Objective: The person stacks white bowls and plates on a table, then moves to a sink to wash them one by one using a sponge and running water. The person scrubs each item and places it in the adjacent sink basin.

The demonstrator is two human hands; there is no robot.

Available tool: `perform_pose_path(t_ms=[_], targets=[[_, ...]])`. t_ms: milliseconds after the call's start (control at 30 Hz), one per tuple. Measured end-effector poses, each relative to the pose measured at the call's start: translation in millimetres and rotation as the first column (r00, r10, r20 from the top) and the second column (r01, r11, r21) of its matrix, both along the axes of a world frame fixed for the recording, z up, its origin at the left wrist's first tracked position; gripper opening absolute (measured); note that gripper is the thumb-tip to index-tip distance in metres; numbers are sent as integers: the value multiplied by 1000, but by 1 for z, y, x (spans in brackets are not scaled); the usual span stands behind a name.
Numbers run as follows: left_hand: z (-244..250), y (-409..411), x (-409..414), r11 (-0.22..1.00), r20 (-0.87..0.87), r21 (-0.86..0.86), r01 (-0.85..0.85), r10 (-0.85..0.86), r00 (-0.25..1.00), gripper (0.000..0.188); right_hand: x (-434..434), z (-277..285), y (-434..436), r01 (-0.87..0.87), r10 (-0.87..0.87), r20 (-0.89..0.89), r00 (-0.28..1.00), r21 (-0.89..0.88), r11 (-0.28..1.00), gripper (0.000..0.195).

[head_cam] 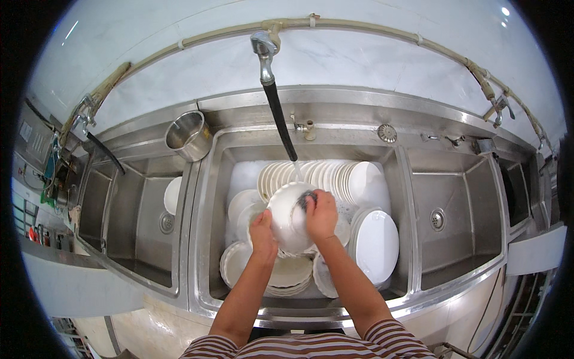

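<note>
A white scalloped dish point(287, 220), its underside facing up, is held over the middle sink by my left hand point(263, 233), which grips its left rim. My right hand point(322, 215) presses a dark scouring pad point(306, 199) against the dish's raised foot ring. Water runs from a black hose point(280, 119) onto or just behind the far rim. Beneath and around lie white dishes in sudsy water: a row of plates point(332, 177) stands on edge at the back, oval plates point(377, 247) are stacked at the right, and scalloped dishes point(291, 273) are stacked near the front.
The middle sink's steel rim point(202, 224) borders a left basin point(148, 233) holding one white plate point(172, 196). A steel pot point(188, 136) stands on the back left ledge. At the right is another basin point(457, 215). A drain strainer point(387, 133) and a small tap point(307, 129) are at the back.
</note>
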State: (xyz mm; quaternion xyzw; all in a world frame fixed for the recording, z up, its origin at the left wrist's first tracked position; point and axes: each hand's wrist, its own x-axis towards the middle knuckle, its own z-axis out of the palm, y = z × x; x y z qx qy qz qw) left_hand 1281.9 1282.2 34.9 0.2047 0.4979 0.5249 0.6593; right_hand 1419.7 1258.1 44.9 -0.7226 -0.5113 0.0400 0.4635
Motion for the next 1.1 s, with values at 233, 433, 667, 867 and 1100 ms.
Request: perform_pose_path(t_ms=[233, 433, 667, 867, 1100], targets=[[-12, -1, -5, 996, 27, -31, -78, 79, 997, 21, -25, -14, -42, -19, 15, -56, 998, -76, 997, 22], [-12, -3, 3, 1000, 148, 12, 24, -26, 989, 23, -43, 26, -24, -201, 200, 66, 978, 10, 980, 23], [-17, 2, -18, 997, -30, 69, -31, 34, 999, 22, 8, 0, 5, 72, -70, 28, 997, -108, 992, 17], [16, 15, -36, 997, -72, 67, -49, 53, 996, 22, 44, -76, -43, 108, -168, -175, 970, -312, 944, 19], [73, 51, -109, 941, -85, 177, -287, 305, 949, 21, 18, -120, -63, 20, -154, -278, 948, -433, 901, 18]])
